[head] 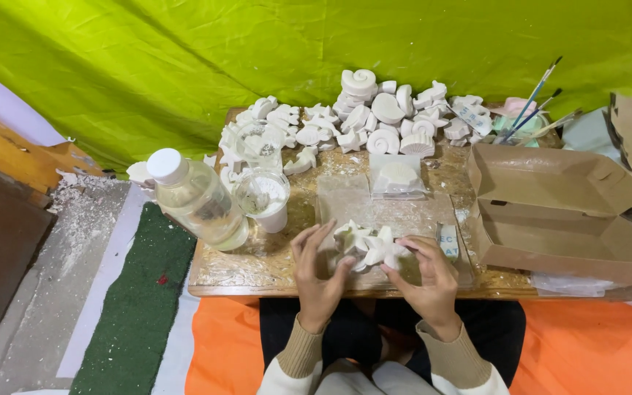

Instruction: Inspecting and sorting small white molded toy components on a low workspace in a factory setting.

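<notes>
My left hand and my right hand meet over the front of a low wooden board. Between the fingers of both hands is a cluster of white plaster starfish figures inside a clear plastic bag. Both hands grip the bagged figures from either side. Behind them lies another small clear bag with a white plaster shell.
A pile of white plaster shell and starfish casts fills the board's far side. A clear bottle with a white cap and a plastic cup stand at the left. An open cardboard box sits at the right, paintbrushes behind it.
</notes>
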